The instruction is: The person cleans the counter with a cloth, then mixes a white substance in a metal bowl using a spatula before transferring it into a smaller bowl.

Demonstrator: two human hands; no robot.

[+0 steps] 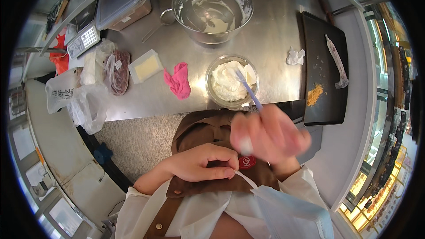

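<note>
My left hand (206, 166) is in front of the brown apron (196, 129), its thumb and forefinger pinching the white ear loop (246, 179) of a pale blue face mask (292, 209). My right hand (270, 132), blurred, is raised beside it. The lilac handle of a spatula (249, 91) runs up to the right hand's fingers and out of sight behind them; whether they grip it is unclear. The spatula's head rests in white cream (229, 79) inside a clear round bowl (210, 93) near the table's front edge. A white spot shows on the right hand.
On the steel table (275, 56) are a large cream-smeared metal bowl (212, 36), a strainer (167, 16), a pink cloth (178, 81), a plastic tub (146, 66), bagged food (118, 73) and crumpled tissue (295, 56). A black tray (323, 106) with crumbs stands at right.
</note>
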